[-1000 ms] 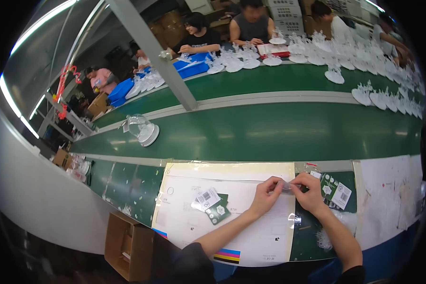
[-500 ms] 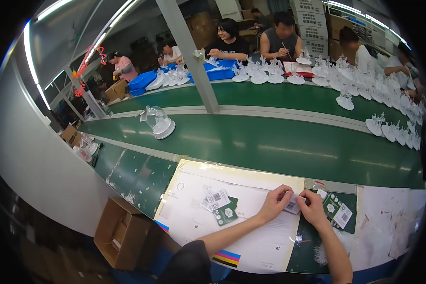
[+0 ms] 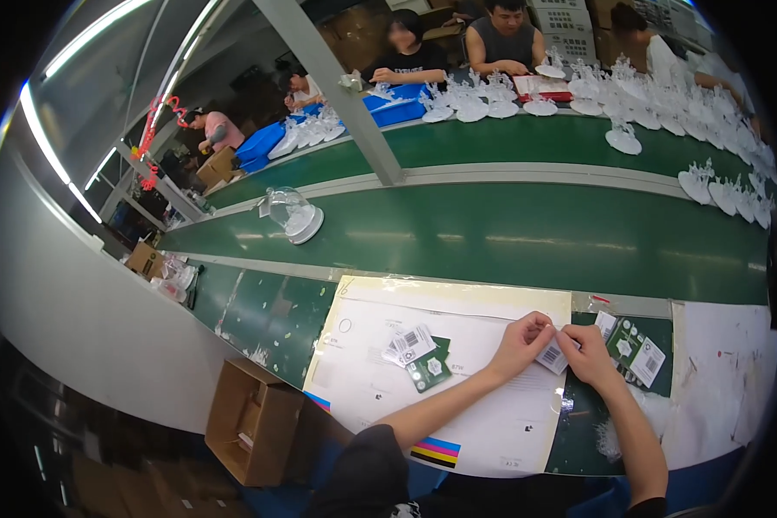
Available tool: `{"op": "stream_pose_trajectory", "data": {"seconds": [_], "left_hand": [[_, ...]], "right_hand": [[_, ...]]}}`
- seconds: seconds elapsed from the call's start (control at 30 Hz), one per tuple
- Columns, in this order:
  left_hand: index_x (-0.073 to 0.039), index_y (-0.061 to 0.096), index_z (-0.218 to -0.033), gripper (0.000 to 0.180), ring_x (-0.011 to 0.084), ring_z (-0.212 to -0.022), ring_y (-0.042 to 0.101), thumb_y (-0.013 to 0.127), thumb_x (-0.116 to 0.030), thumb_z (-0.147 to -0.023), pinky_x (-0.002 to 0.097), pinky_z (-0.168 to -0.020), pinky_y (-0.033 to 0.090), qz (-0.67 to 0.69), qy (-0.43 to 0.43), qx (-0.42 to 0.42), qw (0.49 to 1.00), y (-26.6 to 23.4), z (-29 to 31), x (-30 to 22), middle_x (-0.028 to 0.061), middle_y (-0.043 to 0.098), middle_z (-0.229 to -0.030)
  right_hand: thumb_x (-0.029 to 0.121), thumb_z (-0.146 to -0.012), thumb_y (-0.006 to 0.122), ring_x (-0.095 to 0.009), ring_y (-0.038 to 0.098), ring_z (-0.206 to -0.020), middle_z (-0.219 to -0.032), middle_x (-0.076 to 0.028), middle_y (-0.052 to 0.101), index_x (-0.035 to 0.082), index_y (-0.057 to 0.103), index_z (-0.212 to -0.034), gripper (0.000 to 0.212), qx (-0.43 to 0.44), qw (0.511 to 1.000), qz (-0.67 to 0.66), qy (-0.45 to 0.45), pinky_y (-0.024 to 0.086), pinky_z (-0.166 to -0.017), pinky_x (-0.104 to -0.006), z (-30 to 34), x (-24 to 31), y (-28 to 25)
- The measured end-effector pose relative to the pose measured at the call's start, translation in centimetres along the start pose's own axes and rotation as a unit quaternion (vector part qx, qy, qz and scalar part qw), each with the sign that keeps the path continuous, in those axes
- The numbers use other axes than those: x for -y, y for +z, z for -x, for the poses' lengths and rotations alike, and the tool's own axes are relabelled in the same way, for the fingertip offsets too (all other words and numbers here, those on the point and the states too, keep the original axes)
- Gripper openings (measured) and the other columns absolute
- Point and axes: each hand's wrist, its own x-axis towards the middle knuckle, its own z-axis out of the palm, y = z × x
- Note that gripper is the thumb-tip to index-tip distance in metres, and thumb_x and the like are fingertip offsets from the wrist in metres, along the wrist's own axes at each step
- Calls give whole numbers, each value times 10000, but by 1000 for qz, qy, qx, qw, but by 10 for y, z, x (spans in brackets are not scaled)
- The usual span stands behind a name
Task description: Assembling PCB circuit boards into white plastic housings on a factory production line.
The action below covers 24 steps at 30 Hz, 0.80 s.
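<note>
A small white tag with a barcode (image 3: 552,356) is between my hands, over the right part of a large white printed sheet (image 3: 483,414). My left hand (image 3: 518,347) pinches its upper left side. My right hand (image 3: 589,354) is closed at its upper right, fingertips nearly meeting the left ones; anything thin between them is too small to make out. To the left on the sheet lie white barcode tags (image 3: 412,344) partly over green cards (image 3: 429,371). Right of my right hand are more green cards (image 3: 626,343) with a white barcode tag (image 3: 647,361) on top.
Clear thin strands (image 3: 609,440) lie by my right forearm. A glass dome on a white base (image 3: 300,223) stands on the green belt (image 3: 457,229). An open cardboard box (image 3: 250,423) is at lower left. Several people sit across, behind many white figures on round bases (image 3: 470,105).
The view has shifted, so the bench sits slightly higher and further right. My fingertips have come together above the tag. Across the belt, the person in grey has lowered a hand.
</note>
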Motion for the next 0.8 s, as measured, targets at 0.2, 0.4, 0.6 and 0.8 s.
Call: {"op": "stream_pose_trajectory", "data": {"seconds": [0.2,0.4,0.6,0.8], "left_hand": [[-27,543,-954,81,14,-738,495,547,-100,-921,157,-631,405,3,-15,-28,1000,2,1,2,-25,552,-816],[-37,519,-963,98,61,-682,538,508,-132,-941,220,-517,480,-10,-34,-71,997,-3,-5,-11,3,560,-803],[-37,505,-1030,128,58,-665,532,469,-135,-958,215,-524,483,-25,-27,-64,997,1,-3,-15,7,526,-764],[-43,506,-1034,132,37,-517,363,451,-144,-969,185,-436,280,47,-7,-69,996,-6,-7,3,-15,419,-695]], "right_hand": [[131,-835,551,-127,454,-503,-545,-146,487,-48,529,-681,237,-42,999,-10,5,353,-476,-316,6,-7,1],[129,-835,556,-212,543,-517,-608,-177,554,-38,570,-720,204,-109,994,-23,2,407,-506,-323,-1,-4,-4],[126,-841,552,-245,642,-634,-711,-178,639,-21,626,-852,165,-117,990,-78,4,479,-580,-320,0,-1,1],[179,-799,605,-271,660,-663,-730,-175,651,-7,653,-875,207,-41,999,-33,0,500,-614,-314,-1,-11,-1]]}}
